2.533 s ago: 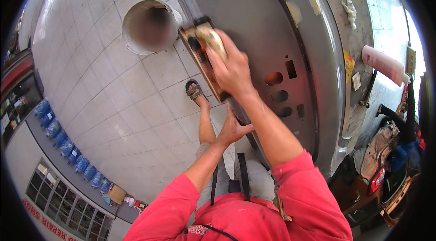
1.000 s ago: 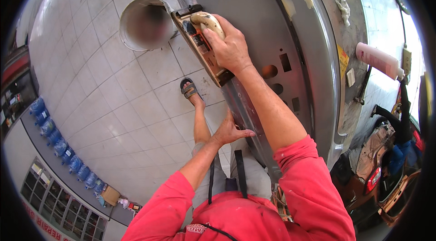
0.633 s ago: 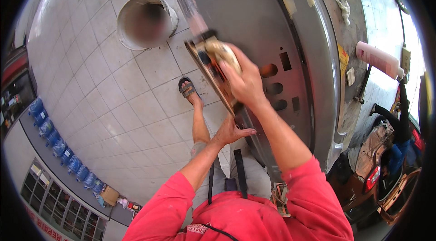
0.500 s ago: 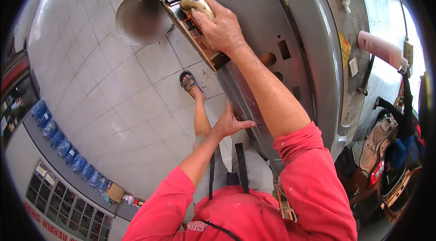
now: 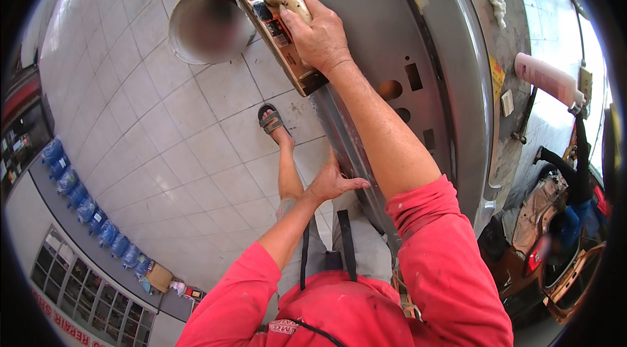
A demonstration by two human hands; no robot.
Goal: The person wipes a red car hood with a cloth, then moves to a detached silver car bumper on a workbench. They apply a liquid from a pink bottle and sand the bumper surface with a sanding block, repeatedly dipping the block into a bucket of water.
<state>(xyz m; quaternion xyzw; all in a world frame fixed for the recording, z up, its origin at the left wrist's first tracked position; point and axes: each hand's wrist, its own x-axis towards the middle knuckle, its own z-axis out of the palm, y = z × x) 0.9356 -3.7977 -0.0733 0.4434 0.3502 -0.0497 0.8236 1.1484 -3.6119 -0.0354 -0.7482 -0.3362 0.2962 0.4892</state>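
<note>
My right hand [image 5: 326, 36] is closed round the pale rounded knob of a long sanding block [image 5: 287, 56]. The block's flat base lies along the left edge of a grey car door [image 5: 392, 27], near its upper end. My fingers wrap over the knob, with the thumb down its near side. Lower on the same edge rests my left hand [image 5: 330, 180], its thumb stretched across the door's rim and its fingers extended alongside it. Whether those fingertips touch the underside cannot be seen.
A whitish bucket [image 5: 179, 36] stands on the tiled floor left of the block. A pink bottle [image 5: 545, 76] and a white crumpled cloth [image 5: 496, 6] lie beyond the door. Another person [image 5: 575, 216] is by a stripped car at right. Blue water jugs [image 5: 85, 210] line the left wall.
The sanding block and my right hand have shifted slightly up and right in the picture. My left hand keeps its place on the door edge. The view has turned a little.
</note>
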